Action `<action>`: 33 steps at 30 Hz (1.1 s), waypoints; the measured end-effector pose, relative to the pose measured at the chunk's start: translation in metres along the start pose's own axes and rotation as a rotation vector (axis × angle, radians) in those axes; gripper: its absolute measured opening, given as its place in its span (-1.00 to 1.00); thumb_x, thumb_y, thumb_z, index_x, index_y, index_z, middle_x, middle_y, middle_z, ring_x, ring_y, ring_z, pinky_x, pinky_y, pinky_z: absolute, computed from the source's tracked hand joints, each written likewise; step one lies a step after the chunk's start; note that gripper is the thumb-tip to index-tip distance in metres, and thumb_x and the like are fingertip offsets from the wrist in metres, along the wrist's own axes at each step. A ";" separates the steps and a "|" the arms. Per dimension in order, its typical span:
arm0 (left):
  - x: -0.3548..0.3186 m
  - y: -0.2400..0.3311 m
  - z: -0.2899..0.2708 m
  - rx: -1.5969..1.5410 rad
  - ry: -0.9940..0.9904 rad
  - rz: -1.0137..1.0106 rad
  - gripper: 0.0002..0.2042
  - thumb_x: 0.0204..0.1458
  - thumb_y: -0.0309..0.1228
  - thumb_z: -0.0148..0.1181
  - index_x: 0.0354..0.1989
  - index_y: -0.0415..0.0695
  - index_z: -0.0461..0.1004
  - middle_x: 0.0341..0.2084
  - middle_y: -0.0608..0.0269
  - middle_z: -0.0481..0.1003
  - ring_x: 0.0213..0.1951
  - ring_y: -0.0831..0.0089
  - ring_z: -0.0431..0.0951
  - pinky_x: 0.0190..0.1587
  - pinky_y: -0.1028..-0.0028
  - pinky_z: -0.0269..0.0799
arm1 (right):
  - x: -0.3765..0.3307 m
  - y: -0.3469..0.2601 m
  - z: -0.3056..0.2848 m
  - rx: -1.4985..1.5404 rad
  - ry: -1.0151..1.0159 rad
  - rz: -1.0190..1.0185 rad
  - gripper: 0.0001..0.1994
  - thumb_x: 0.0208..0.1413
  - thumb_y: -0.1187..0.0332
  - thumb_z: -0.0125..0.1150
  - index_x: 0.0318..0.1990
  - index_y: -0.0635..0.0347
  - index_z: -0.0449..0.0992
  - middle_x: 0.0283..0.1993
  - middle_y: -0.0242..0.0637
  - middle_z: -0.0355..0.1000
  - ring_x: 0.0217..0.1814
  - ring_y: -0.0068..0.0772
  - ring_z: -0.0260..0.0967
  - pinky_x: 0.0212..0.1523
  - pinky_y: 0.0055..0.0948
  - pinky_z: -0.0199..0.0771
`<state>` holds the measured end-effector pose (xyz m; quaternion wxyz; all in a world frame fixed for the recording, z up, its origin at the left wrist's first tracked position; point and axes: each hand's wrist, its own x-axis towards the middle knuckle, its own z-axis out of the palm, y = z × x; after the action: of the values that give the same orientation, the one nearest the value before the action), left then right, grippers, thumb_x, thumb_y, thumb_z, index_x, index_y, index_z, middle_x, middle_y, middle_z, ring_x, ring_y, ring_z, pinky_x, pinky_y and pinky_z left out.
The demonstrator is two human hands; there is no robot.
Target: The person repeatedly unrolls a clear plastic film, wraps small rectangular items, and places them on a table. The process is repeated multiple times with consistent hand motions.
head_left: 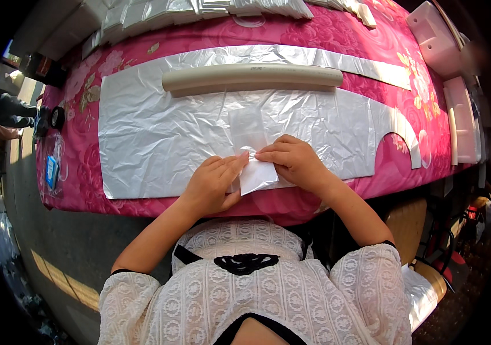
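Observation:
A large crinkled translucent plastic sheet lies flat on a table with a pink flowered cloth. At its near edge sits a small white folded piece. My left hand presses on the sheet with its fingertips on the left edge of that piece. My right hand pinches the piece's top right corner, fingers curled. The two hands' fingertips almost meet above the piece. A long cream tube lies across the far part of the sheet.
A long plastic strip lies beyond the tube. Stacks of folded plastic line the table's far edge. White moulded trays sit at the right. A tape roll and a small bag lie at the left end.

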<state>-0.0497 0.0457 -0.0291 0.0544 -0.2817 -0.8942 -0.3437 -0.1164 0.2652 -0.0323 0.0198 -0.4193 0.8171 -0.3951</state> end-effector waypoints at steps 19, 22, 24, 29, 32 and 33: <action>0.041 -0.012 0.007 0.273 0.206 -0.251 -0.30 -0.12 -0.37 0.21 0.19 -0.38 0.03 0.02 -0.10 0.28 -0.04 0.17 0.39 -0.05 0.33 0.30 | 0.056 0.010 -0.014 0.290 -0.246 0.926 -0.72 0.01 0.28 0.10 -0.57 0.34 0.49 -0.69 -0.29 0.38 -0.65 -0.58 0.36 -0.57 -0.56 0.36; 0.051 -0.003 0.025 0.367 0.095 -0.146 -0.24 -0.13 -0.19 0.19 0.19 -0.37 0.02 0.19 -0.14 0.06 0.19 0.03 0.11 0.16 0.17 0.05 | 0.055 0.013 -0.011 0.255 -0.247 0.878 -0.72 -0.02 0.28 0.11 -0.57 0.35 0.49 -0.69 -0.29 0.39 -0.64 -0.56 0.37 -0.55 -0.54 0.36; 0.053 -0.006 0.041 0.375 0.035 -0.261 -0.12 -0.14 0.01 0.13 0.21 -0.40 -0.07 0.22 -0.17 -0.04 0.26 0.03 -0.05 0.24 0.15 -0.15 | 0.053 0.013 -0.010 0.269 -0.212 0.868 -0.72 -0.05 0.27 0.11 -0.59 0.34 0.49 -0.69 -0.25 0.40 -0.64 -0.49 0.39 -0.53 -0.49 0.37; 0.055 -0.010 0.046 0.325 -0.052 -0.319 0.04 -0.19 0.21 0.06 0.24 -0.43 -0.20 0.26 -0.18 -0.17 0.32 0.04 -0.22 0.29 0.12 -0.37 | 0.051 0.001 -0.010 0.181 -0.153 0.846 -0.76 -0.15 0.28 0.16 -0.64 0.30 0.46 -0.68 -0.18 0.41 -0.59 -0.29 0.42 -0.46 -0.36 0.41; 0.055 -0.010 0.047 0.334 -0.057 -0.327 0.07 -0.22 0.22 0.08 0.24 -0.43 -0.22 0.27 -0.18 -0.20 0.32 0.04 -0.27 0.29 0.11 -0.41 | 0.041 -0.011 -0.007 -0.131 -0.087 0.687 -0.78 -0.24 0.28 0.25 -0.55 0.27 0.46 -0.59 -0.19 0.44 -0.48 -0.22 0.43 -0.37 -0.31 0.42; 0.054 -0.010 0.048 0.357 -0.053 -0.330 0.08 -0.22 0.22 0.08 0.24 -0.43 -0.24 0.27 -0.17 -0.23 0.32 0.04 -0.29 0.29 0.11 -0.42 | 0.038 -0.013 -0.008 -0.206 -0.111 0.692 -0.78 -0.26 0.27 0.28 -0.52 0.25 0.47 -0.54 -0.20 0.45 -0.45 -0.22 0.43 -0.36 -0.32 0.42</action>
<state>-0.0957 0.0953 -0.0557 0.0229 -0.1265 -0.9758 -0.1769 -0.1355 0.2394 -0.0064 0.1543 -0.1388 0.9438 -0.2574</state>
